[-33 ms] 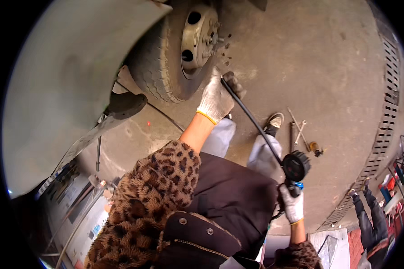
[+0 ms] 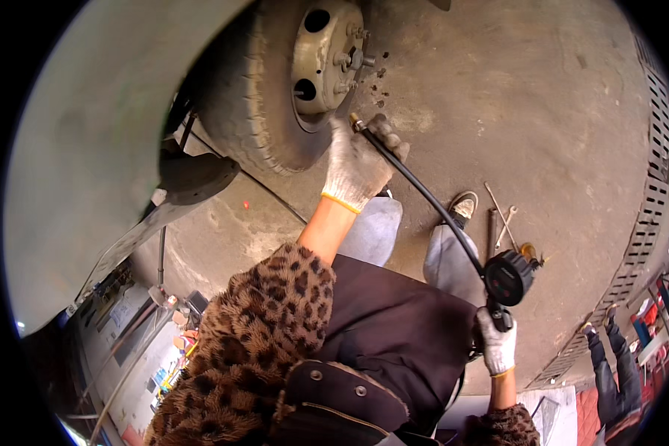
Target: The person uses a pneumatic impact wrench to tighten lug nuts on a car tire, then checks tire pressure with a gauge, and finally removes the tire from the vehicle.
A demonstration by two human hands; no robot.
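My left hand (image 2: 360, 160), in a white knit glove with dark fingertips, is closed around the end of a black air hose (image 2: 432, 199). The hose's brass end fitting (image 2: 356, 123) pokes out above the fingers, close to the wheel. My right hand (image 2: 498, 343), also gloved, grips the handle of a tyre inflator with a round black gauge (image 2: 507, 277). Between the two hands the hose runs in a shallow curve. At the upper left stands a big worn tyre (image 2: 234, 97) with a pale steel rim (image 2: 321, 67) and wheel studs. The valve cannot be made out.
A pale vehicle panel (image 2: 89, 163) fills the left side. On the concrete floor right of my shoe (image 2: 464, 205) lie crossed wrenches (image 2: 508, 223) and a dark bar (image 2: 491, 230). A slotted drain grate (image 2: 650, 186) borders the right. Another person's legs (image 2: 617, 364) show at lower right.
The gauge and my right hand sit a little farther right and lower. The hose's brass fitting now shows above my left fingers. The whole view has shifted slightly.
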